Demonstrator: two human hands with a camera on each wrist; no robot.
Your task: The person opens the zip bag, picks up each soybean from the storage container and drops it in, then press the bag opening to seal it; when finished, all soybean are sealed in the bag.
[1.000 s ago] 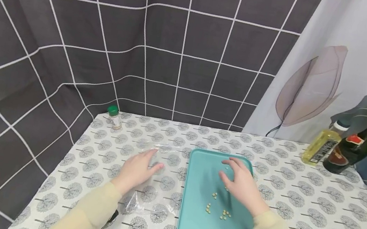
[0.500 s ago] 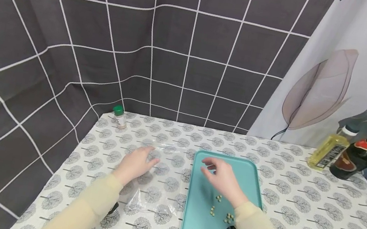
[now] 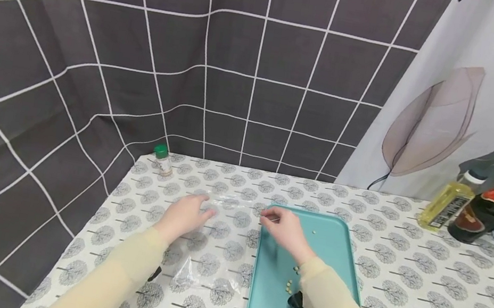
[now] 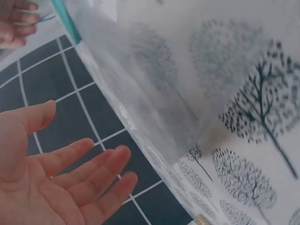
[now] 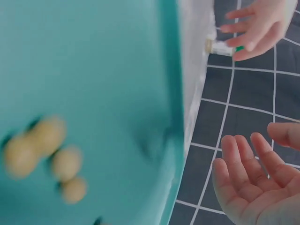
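Observation:
My left hand (image 3: 182, 217) hovers over the left part of a clear plastic bag (image 3: 209, 272) spread on the patterned tablecloth. Relaxed, spread fingers show in the left wrist view, holding nothing. Above the left edge of a teal tray (image 3: 330, 242) is my right hand (image 3: 283, 227), its fingers slightly bent. The right wrist view shows its palm (image 5: 253, 187) bare, with thumb and fingers apart. Small round yellow beans (image 5: 65, 161) lie in groups on the tray; in the head view my right forearm hides some of them.
A small green-capped shaker bottle (image 3: 163, 160) stands at the far left table corner. At the back right are a yellow oil bottle (image 3: 449, 205) and a dark red-capped bottle (image 3: 492, 209). A dark gridded curtain (image 3: 218, 90) hangs behind the table.
My right hand has moved left across the tray, from its right half to its left edge. My left hand has stayed nearly still above the bag. The view has turned slightly left.

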